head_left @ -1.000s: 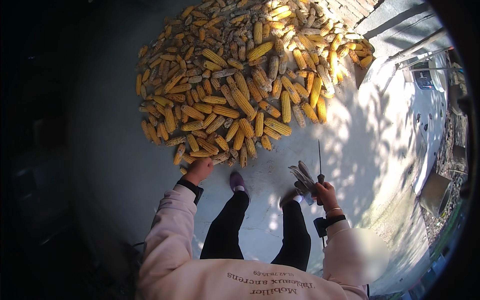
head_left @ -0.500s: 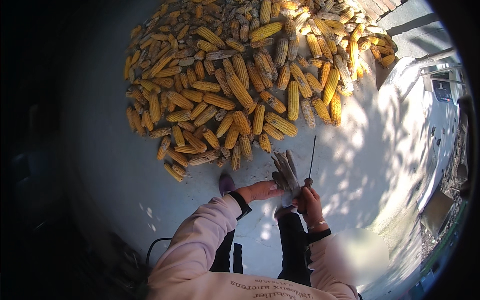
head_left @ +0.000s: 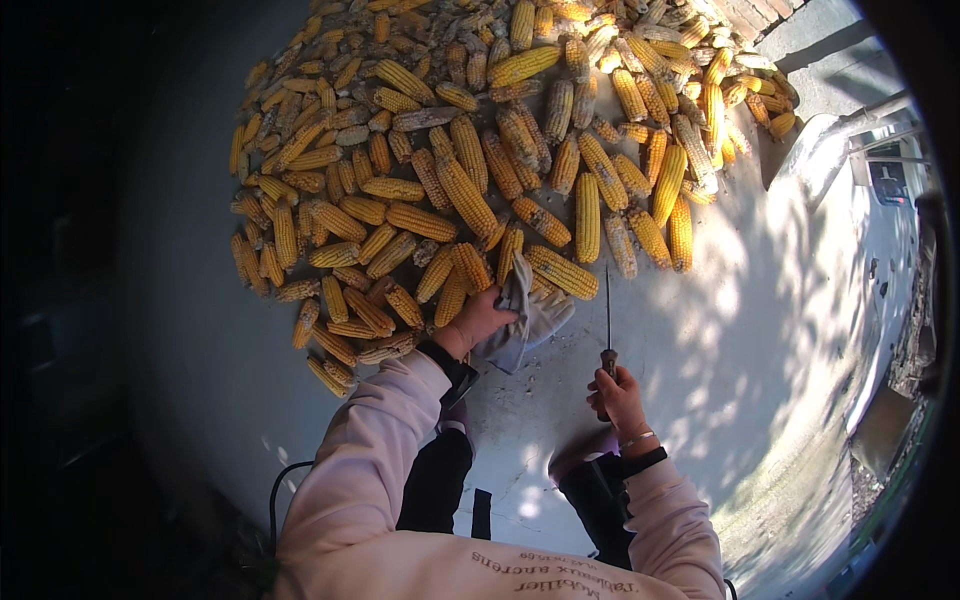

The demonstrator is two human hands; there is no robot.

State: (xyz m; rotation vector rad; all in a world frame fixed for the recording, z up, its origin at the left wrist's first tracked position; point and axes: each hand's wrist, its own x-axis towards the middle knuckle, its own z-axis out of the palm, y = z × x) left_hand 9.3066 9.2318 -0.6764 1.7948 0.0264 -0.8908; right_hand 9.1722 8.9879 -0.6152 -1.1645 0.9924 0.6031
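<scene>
On your pale pink long-sleeved fabric sweatshirt (head_left: 430, 565) you wear dark printed lettering (head_left: 552, 573), seen upside down, with small digits (head_left: 558, 557) above.

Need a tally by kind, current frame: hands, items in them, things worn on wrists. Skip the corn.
Hands: 2 (left hand, right hand)
Long-shafted tool, in right hand: 1
Grey glove bundle, in left hand: 1 (number of gloves unclear)
Black wristbands: 2, one per wrist
Bracelet, right wrist: 1
Total: 7
</scene>
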